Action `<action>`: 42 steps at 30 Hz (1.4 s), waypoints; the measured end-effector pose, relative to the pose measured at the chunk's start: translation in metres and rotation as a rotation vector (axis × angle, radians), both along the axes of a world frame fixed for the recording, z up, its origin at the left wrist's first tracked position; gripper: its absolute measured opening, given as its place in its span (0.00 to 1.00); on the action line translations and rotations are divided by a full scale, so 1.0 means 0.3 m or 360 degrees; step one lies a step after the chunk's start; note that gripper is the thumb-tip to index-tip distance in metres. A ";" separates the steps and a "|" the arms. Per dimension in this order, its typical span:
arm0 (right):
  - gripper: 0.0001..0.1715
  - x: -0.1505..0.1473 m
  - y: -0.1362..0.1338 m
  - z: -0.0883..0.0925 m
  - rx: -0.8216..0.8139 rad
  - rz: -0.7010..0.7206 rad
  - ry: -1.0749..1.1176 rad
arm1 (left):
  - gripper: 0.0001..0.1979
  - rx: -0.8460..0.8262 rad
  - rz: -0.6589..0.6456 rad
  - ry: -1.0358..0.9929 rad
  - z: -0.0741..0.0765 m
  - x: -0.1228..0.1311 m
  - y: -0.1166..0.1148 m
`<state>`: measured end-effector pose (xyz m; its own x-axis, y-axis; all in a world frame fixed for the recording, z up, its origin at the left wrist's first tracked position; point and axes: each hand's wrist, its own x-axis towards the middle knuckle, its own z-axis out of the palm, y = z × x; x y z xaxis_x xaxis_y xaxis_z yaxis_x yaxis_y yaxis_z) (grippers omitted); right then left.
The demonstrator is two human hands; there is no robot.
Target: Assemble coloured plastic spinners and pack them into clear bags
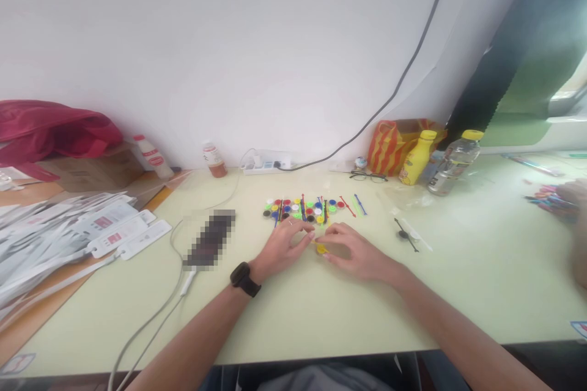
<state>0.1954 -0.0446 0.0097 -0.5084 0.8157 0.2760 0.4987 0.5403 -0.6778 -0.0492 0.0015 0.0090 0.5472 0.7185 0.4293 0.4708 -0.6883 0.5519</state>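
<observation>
My left hand (285, 245) and my right hand (353, 252) meet over a small yellow cap (321, 248) on the pale green table (293, 311), fingertips pinched around it and a thin yellow stick. Just behind them lies a cluster of coloured bottle caps (300, 209) with thin coloured plastic sticks (355, 204) laid among and beside them. A black watch (244, 278) is on my left wrist.
A blurred-out phone (211, 238) with a white cable lies left of my hands. White packets (92, 232) pile at the left. Bottles (454, 162), a yellow bottle (418, 157), glasses (369, 176), a power strip (268, 164) and an orange bag line the wall. Another person's hand (575, 220) is at the right edge.
</observation>
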 end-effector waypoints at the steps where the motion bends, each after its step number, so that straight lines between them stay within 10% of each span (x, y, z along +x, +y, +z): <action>1: 0.16 -0.003 -0.002 0.000 -0.0001 0.0038 -0.0031 | 0.09 -0.0004 0.0015 -0.0010 -0.005 0.001 0.005; 10: 0.06 0.047 0.026 0.007 -0.0042 -0.0138 -0.0147 | 0.09 0.0006 0.0027 0.0007 -0.012 -0.001 0.015; 19: 0.06 0.164 0.077 0.002 -0.0016 -0.0792 -0.0675 | 0.07 0.0012 0.0042 -0.0013 -0.021 -0.005 0.016; 32: 0.22 0.315 0.106 -0.055 0.0158 -0.1227 -0.1097 | 0.07 0.0019 0.0023 0.0010 -0.022 0.000 0.014; 42: 0.19 0.166 0.089 -0.072 0.0358 -0.0626 -0.0628 | 0.08 0.0005 0.0022 0.0039 -0.029 -0.002 0.019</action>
